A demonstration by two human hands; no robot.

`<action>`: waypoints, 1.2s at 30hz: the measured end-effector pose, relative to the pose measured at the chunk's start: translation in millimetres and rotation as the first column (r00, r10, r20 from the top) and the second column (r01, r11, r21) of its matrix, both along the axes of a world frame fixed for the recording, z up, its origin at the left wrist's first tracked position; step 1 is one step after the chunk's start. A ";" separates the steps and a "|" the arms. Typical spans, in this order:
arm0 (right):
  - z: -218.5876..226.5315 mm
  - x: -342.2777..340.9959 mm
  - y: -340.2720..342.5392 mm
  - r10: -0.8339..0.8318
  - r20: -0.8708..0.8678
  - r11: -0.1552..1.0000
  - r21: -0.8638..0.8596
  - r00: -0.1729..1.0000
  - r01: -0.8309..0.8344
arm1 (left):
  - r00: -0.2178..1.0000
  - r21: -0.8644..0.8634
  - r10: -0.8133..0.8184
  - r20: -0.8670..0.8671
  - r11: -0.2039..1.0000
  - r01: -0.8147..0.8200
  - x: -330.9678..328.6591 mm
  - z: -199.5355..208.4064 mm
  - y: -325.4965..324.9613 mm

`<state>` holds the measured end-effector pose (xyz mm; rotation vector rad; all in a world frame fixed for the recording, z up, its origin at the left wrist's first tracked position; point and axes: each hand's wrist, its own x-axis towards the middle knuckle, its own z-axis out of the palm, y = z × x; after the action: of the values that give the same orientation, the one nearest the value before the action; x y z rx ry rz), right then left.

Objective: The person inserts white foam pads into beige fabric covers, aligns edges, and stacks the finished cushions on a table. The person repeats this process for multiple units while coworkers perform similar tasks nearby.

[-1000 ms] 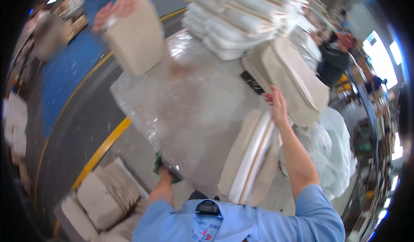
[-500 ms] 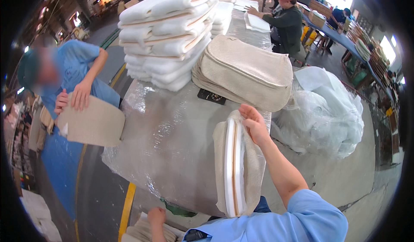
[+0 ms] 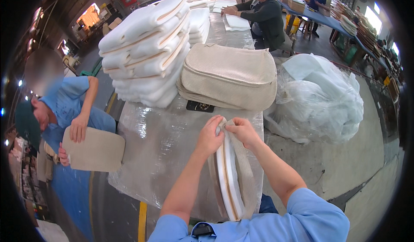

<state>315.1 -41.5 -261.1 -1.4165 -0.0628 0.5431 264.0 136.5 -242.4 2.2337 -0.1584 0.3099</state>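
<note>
A beige fabric cushion cover (image 3: pixel 249 173) stands on edge at the table's near right, its opening toward me. White padding (image 3: pixel 226 177) with a tan line along its middle shows between the cover's two sides. My left hand (image 3: pixel 210 136) is closed on the cover's far end, at its left edge. Beside it, my right hand (image 3: pixel 244 132) pinches the right edge of the same end. The hands are almost touching, and the fingertips are partly hidden by the fabric.
A plastic-wrapped table (image 3: pixel 159 155) bears a tall stack of folded white padding (image 3: pixel 142 47), a pile of beige covers (image 3: pixel 228 69) and a small black item (image 3: pixel 199 107). A clear plastic bundle (image 3: pixel 319 97) lies right. A co-worker at left holds a beige piece (image 3: pixel 97 149); another handles white padding behind.
My left hand has come up from the lower left and taken hold of the cover's far end beside my right hand. The right hand has moved slightly left and nearer.
</note>
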 end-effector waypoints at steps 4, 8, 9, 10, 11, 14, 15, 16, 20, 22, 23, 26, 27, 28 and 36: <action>-3.0 -2.1 -6.1 -0.048 0.032 0.999 -0.019 0.998 0.049 | 0.999 -0.133 -0.015 0.030 0.991 0.019 9.1 -8.8 -10.9; -2.2 0.6 -6.3 0.011 0.156 0.974 -0.225 0.988 0.024 | 0.993 -0.177 0.068 0.096 0.983 -0.051 15.1 -15.7 -25.5; -3.7 0.1 -6.3 0.028 0.241 0.969 -0.245 0.970 0.033 | 0.993 -0.210 0.087 0.081 0.975 -0.068 16.8 -16.3 -30.2; -1.1 -0.9 -1.8 0.058 0.321 0.965 -0.260 0.945 0.029 | 0.991 -0.239 0.119 0.063 0.966 -0.101 16.8 -19.2 -30.4; 1.5 -2.8 0.6 0.095 0.365 0.959 -0.282 0.926 0.013 | 0.984 -0.246 0.142 0.104 0.963 -0.112 16.9 -22.0 -30.4; 5.9 -13.0 1.6 0.202 0.506 0.937 -0.350 0.838 -0.015 | 0.963 -0.290 0.198 0.182 0.947 -0.139 11.6 -35.1 -30.3; 4.5 -17.4 3.3 0.238 0.565 0.930 -0.368 0.790 -0.017 | 0.960 -0.315 0.214 0.182 0.937 -0.149 6.6 -40.1 -29.0; 3.3 -19.2 2.0 0.270 0.618 0.921 -0.389 0.738 -0.011 | 0.957 -0.343 0.224 0.181 0.927 -0.152 3.9 -42.1 -30.0; -13.9 -8.9 -4.8 0.229 0.426 0.959 -0.253 0.875 -0.128 | 0.963 -0.373 0.237 0.132 0.912 -0.173 -0.6 -40.5 -27.6; -40.6 16.7 -13.2 0.118 0.134 0.993 -0.002 0.984 -0.119 | 0.970 -0.372 0.206 0.127 0.917 -0.146 1.6 -36.1 -30.8; -41.3 24.1 -6.8 0.062 0.185 0.997 0.029 0.981 -0.069 | 0.969 -0.373 0.214 0.126 0.915 -0.154 -0.2 -36.8 -28.4; -35.6 35.5 13.7 0.095 0.110 0.984 0.141 0.989 -0.110 | 0.962 -0.377 0.246 0.116 0.907 -0.186 -4.9 -38.6 -20.6; -32.7 33.1 21.2 0.122 0.043 0.974 0.184 0.992 -0.128 | 0.961 -0.380 0.256 0.106 0.903 -0.199 -6.9 -39.1 -18.0; -34.8 28.4 27.3 0.148 -0.026 0.964 0.226 0.989 -0.139 | 0.960 -0.386 0.263 0.094 0.899 -0.208 -9.2 -39.2 -16.5; -40.4 11.5 43.1 0.164 0.014 0.945 0.285 0.986 -0.161 | 0.956 -0.424 0.274 0.100 0.881 -0.208 -21.4 -39.2 -6.6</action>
<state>326.6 1.6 -301.5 -1.1312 -0.2433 0.6496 242.7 129.9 -281.7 1.8077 0.0992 0.6005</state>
